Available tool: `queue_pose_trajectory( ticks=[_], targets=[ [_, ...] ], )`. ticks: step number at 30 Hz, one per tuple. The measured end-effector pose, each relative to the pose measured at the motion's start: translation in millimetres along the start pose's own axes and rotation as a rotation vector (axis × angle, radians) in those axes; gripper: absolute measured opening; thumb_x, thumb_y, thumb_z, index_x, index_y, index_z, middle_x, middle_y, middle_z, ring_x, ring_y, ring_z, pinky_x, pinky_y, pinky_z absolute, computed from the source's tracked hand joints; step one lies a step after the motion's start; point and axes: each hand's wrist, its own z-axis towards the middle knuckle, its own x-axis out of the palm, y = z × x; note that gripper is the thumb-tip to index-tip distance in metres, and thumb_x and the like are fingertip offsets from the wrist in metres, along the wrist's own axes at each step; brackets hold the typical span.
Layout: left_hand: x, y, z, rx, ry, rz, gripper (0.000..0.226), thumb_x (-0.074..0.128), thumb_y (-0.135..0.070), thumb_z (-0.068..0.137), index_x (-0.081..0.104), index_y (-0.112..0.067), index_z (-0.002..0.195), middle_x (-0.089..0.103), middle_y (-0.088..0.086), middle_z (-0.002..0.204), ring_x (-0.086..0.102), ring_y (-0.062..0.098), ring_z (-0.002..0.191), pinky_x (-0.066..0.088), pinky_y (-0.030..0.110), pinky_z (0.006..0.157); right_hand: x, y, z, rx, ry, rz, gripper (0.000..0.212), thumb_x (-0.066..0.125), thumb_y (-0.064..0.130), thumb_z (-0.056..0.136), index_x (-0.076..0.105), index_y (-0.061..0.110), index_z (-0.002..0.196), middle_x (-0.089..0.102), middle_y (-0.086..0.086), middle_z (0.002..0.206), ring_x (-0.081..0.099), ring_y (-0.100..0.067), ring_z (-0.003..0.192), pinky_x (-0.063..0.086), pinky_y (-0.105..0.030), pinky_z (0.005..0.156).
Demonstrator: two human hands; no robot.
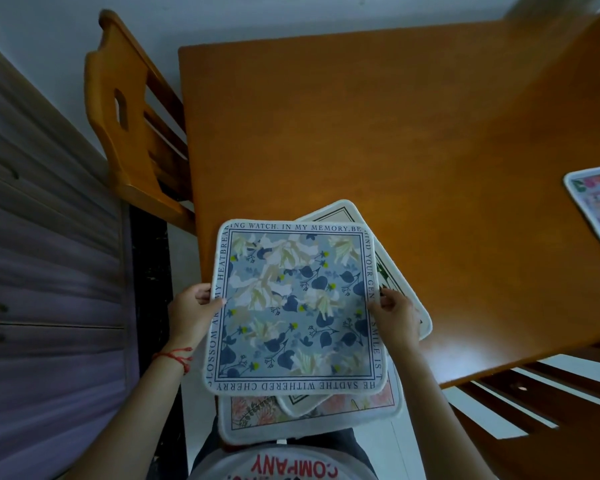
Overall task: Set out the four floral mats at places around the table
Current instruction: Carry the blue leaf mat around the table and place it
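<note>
Orange-brown wooden desk fills centre frame, a wooden chair at upper left, purple slatted cabinet at left. Left hand and right hand fingers clamp the blue floral fabric mat; a pink floral mat lies at right edge.

A thin red string bracelet is worn on the left wrist, both forearms are left bare of sleeves, and red capital lettering is printed across the white shirt.

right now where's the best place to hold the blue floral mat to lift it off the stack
By its two long side edges, about midway, one hand from each side. The blue floral mat lies flat on top and overhangs the mats beneath, so the left hand and right hand can pinch thumb over, fingers under.
</note>
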Motion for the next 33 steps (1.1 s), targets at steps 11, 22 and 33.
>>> queue_pose_trajectory(
  ticks=[11, 22, 33],
  targets=[
    [-2.0, 3.1, 0.1, 0.011, 0.002, -0.001, 0.022, 0.068, -0.003, 0.077, 0.064, 0.003, 0.098, 0.066, 0.014, 0.088, 0.060, 0.022, 0.073, 0.042, 0.021, 0.058, 1.5, -3.1, -10.3, 0.037, 0.053, 0.062, 0.014, 0.060, 0.015, 0.085, 0.064, 0.006, 0.095, 0.058, 0.005, 0.066, 0.052, -0.010, 0.054, 0.043, -0.023, 0.046],
    [-10.4, 8.3, -7.1, 0.075, -0.008, -0.075, 0.016, 0.070, -0.003, 0.075, 0.064, -0.004, 0.090, 0.066, 0.009, 0.081, 0.063, 0.024, 0.072, 0.051, 0.031, 0.070, -0.9, -4.2, -33.6, -0.025, -0.031, 0.137, 0.006, 0.060, 0.015, 0.086, 0.062, 0.010, 0.088, 0.058, 0.007, 0.066, 0.055, -0.010, 0.059, 0.044, -0.021, 0.049],
    [-26.8, 26.7, -26.6, 0.111, 0.005, -0.132, 0.015, 0.069, -0.001, 0.075, 0.061, -0.011, 0.084, 0.062, -0.001, 0.073, 0.062, 0.022, 0.072, 0.049, 0.027, 0.067, 2.7, -17.2, -78.4, -0.007, -0.116, 0.170, 0.012, 0.062, 0.019, 0.085, 0.064, 0.012, 0.095, 0.061, 0.000, 0.077, 0.059, -0.016, 0.069, 0.041, -0.014, 0.053]
  ],
)
